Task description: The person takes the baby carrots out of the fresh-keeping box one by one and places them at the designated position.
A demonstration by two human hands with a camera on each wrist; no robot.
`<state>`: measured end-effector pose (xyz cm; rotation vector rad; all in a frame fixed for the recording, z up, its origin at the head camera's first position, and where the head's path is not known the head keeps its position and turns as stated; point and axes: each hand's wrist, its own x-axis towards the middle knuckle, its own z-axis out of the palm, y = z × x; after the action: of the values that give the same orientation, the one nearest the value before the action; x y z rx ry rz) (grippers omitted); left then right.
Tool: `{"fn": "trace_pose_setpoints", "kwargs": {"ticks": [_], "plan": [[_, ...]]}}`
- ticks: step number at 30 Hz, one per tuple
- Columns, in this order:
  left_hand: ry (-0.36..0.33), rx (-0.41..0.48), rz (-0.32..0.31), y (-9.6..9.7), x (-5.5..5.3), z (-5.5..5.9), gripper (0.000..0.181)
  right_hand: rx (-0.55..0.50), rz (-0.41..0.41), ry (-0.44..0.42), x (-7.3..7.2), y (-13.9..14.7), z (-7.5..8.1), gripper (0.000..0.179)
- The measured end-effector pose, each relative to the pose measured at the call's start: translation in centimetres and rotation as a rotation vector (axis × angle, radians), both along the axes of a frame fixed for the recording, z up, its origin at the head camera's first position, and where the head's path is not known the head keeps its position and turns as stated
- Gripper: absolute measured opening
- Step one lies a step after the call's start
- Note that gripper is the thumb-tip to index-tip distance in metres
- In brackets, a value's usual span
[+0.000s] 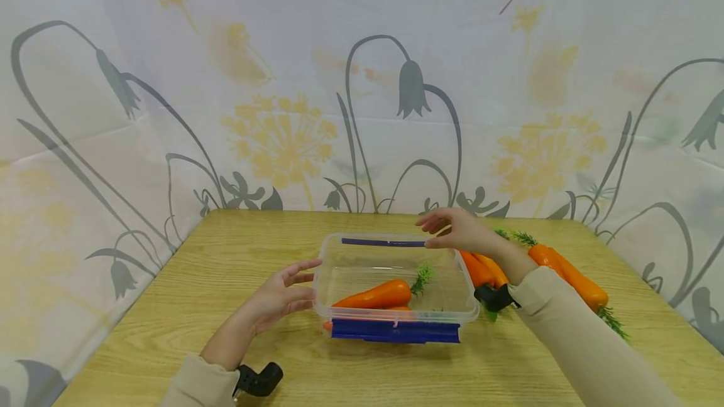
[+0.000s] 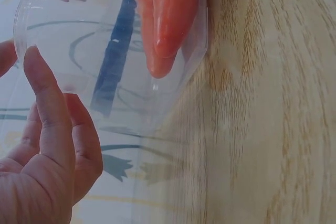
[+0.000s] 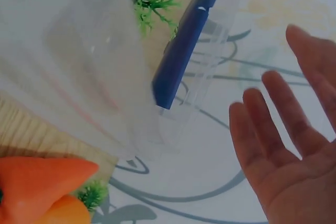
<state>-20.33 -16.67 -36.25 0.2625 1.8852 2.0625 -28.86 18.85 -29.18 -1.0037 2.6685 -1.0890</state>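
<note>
A clear plastic box (image 1: 325, 250) with blue clasps stands on the table, without a lid on it. Inside lies an orange toy carrot (image 1: 376, 295) with a green top; part of another carrot shows beneath it. Through the wall, the left wrist view shows carrots (image 2: 176, 11) too. My left hand (image 1: 279, 297) is at the box's left side, its extended fingers touching the rim. Above the far right corner is my right hand (image 1: 464, 231), palm toward the box, fingers loosely bent and holding nothing. The right wrist view shows this hand (image 3: 294, 150) apart from the blue clasp (image 3: 186, 45).
Right of the box lie orange carrots (image 1: 481, 269), partly hidden by the right arm. Farther right are more carrots (image 1: 574, 278) with green tops. The wooden table (image 1: 254, 231) ends at a flower-patterned cloth (image 1: 317, 80).
</note>
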Motion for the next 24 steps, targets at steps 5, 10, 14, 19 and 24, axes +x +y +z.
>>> {"fn": "trace_pose_setpoints", "kwargs": {"ticks": [5, 10, 14, 19, 24], "plan": [[0.0, -0.001, 0.001, 0.0, -0.1, -0.2, 0.062, 0.057, 0.105, -0.087, -0.2, -0.6, 0.3, 0.039], [-0.001, 0.004, -0.004, -0.1, -0.1, -0.2, 0.062, 0.118, 0.21, -0.114, -0.6, -1.8, 0.1, 0.037], [0.001, 0.007, -0.01, -0.1, -0.1, -0.2, 0.063, 0.139, 0.261, -0.12, -0.6, -2.7, -0.4, 0.034], [0.011, -0.002, -0.004, -0.1, -0.1, -0.3, 0.062, 0.197, 0.293, -0.149, -0.7, -3.7, -1.1, 0.032], [0.017, -0.001, -0.007, -0.1, 0.0, -0.2, 0.062, 0.246, 0.305, -0.202, -1.0, -4.7, -2.0, 0.031]]}}
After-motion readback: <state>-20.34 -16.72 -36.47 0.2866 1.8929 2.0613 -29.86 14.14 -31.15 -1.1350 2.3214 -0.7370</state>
